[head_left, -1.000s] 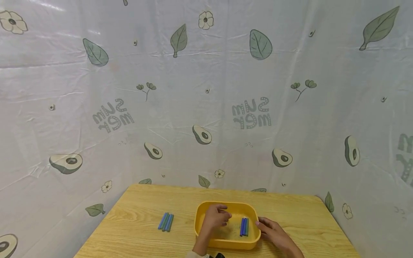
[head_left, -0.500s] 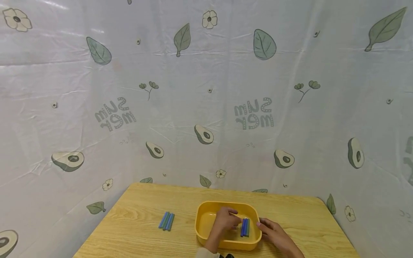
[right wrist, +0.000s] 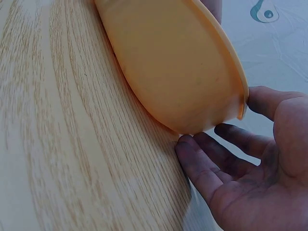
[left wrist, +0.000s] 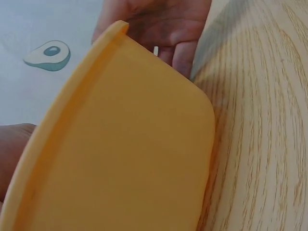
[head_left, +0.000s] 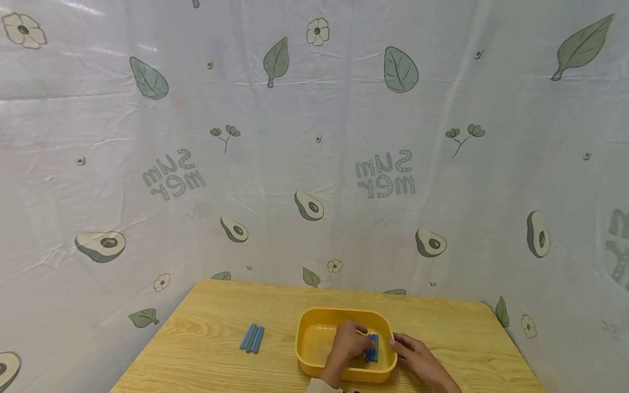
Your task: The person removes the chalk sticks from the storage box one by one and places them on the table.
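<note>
Your left hand (head_left: pixel 350 339) reaches down into the yellow tray (head_left: pixel 344 375), its fingers bent toward the bunch of blue and green sticks (head_left: pixel 375 352) lying together in there. The fingertips overlap the bunch's near-left side in the head view, so you are at those sticks or touching them; I cannot tell whether you pinch one, because your own fingers hide the contact.

Your right hand (head_left: pixel 415 353) grips the tray at its right end: in the right wrist view the thumb is at the rim while the other fingers curl below, against the outer wall. The sticks lie just inside that wall, between your right thumb and your left fingertips. The tray's bare floor spreads to the left of your left fingers.

Well to the left of both hands, outside the tray, a separate row of sticks (head_left: pixel 253 338), also blue and green, lies side by side on the wood-grain table (head_left: pixel 211 311), untouched by any finger.

The step in hand looks like picking at the sticks in the tray while your right fingers steady it. The next move seems to call for a neat thumb-and-finger pinch on one stick, without nudging its neighbours.
</note>
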Demonstrator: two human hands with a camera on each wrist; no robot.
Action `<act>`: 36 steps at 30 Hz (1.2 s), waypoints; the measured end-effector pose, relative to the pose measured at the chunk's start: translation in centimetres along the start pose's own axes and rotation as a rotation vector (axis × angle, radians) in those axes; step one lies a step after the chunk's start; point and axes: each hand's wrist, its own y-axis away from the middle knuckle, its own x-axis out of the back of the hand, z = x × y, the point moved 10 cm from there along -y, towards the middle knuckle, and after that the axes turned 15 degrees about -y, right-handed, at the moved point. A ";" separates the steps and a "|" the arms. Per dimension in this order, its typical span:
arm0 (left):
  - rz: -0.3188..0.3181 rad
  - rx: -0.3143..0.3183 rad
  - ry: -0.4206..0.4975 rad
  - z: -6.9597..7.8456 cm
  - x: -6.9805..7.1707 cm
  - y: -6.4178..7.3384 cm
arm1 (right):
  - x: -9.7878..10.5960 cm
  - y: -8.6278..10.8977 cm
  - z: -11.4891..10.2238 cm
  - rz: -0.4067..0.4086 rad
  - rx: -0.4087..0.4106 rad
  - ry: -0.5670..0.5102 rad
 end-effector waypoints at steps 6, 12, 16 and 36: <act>0.038 0.011 -0.129 0.1 0.1 0.1 | 0.0 -0.1 0.1 -0.009 0.001 -0.003; 0.062 0.051 -0.179 0.1 0.3 0.3 | 0.1 -0.3 0.4 -0.010 -0.016 -0.005; 0.073 0.053 -0.194 0.2 0.6 0.5 | 0.1 -0.4 0.4 -0.013 -0.011 -0.001; 0.071 0.055 -0.235 0.1 0.6 0.4 | 0.2 -0.4 0.3 -0.019 -0.004 0.003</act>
